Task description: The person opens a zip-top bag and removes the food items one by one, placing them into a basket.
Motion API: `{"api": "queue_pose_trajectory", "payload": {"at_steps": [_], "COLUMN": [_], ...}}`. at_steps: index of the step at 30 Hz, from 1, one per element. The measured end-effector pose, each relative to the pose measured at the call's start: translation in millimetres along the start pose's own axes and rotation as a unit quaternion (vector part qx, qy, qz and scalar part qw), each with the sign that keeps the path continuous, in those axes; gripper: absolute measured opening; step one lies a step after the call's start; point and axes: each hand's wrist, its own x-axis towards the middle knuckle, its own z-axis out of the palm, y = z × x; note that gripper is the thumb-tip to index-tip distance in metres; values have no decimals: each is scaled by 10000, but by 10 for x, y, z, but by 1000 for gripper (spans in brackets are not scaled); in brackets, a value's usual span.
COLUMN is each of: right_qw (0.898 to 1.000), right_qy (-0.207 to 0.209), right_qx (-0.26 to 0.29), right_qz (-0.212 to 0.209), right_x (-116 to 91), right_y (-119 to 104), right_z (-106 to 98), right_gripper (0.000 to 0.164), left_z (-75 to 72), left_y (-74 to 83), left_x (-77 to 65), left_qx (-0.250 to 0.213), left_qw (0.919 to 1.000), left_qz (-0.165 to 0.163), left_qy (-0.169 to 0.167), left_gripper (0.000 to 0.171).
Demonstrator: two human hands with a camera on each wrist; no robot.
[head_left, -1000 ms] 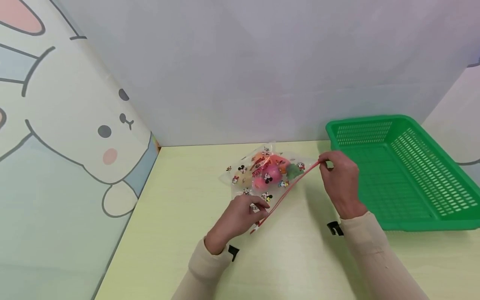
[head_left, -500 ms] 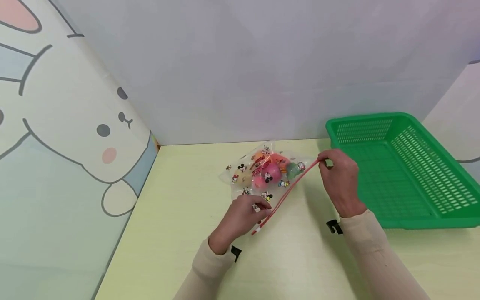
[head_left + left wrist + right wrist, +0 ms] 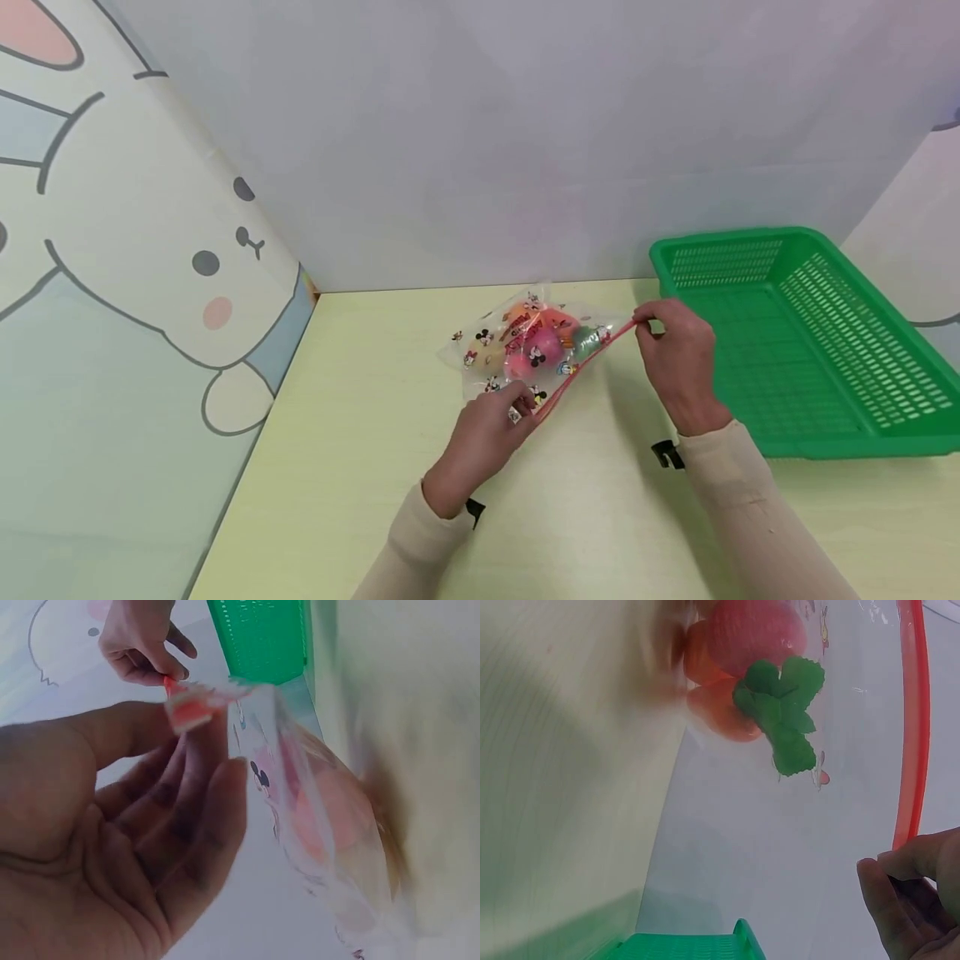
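Observation:
A clear zip bag (image 3: 487,329) printed with small cartoon figures lies towards the back of the table. Inside are red, pink, orange and pale round fruit-like pieces (image 3: 542,346) and a green leaf (image 3: 780,712). Its red zip strip (image 3: 915,712) is stretched slantwise between both hands. My left hand (image 3: 483,433) pinches the near end of the strip; the red end (image 3: 189,712) shows at its fingertips in the left wrist view, the other fingers loosely bent. My right hand (image 3: 678,358) pinches the far corner of the strip between thumb and forefinger.
A green plastic basket (image 3: 787,367) with slotted sides stands at the right, close beside my right hand. A plain pale wall (image 3: 480,167) rises behind the table (image 3: 345,450). At the left is a panel with a cartoon rabbit (image 3: 150,208).
My left hand has turned a little and shifted slightly up along the strip; the strip's near end, earlier sticking out below it, is now hidden in the head view. My right hand has hardly moved.

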Motion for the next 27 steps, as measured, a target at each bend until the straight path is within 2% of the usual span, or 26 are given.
{"api": "queue_pose_trajectory", "payload": {"at_steps": [6,9,15,18,21,24,27], "right_qw": [10000,10000,10000,10000,9999,9999,9999], "right_qy": [4,-7,43,66,96,118,130], "right_qx": [30,14,-17,8,19,46,68], "right_qz": [-27,-11,-34,-50,-46,-37,-42], "right_x": [-6,-3,8,12,17,20,21], "right_y": [7,6,7,12,18,20,11], "right_z": [13,15,7,2,-2,-5,-7], "right_gripper": [14,13,13,13,12,12,13], "left_z": [29,43,77,109,149,195,240], "left_y": [53,77,122,149,168,186,186], "left_x": [-30,-46,-94,-126,-150,-166,-173], "left_qx": [811,888,744,919,1532,2301,2763], "left_qw": [9963,9955,9962,9937,9830,9620,9387], "left_qz": [167,161,87,191,414,586,828], "left_qy": [220,273,449,610,919,1345,1888], "left_gripper": [10,16,26,33,35,35,42]}}
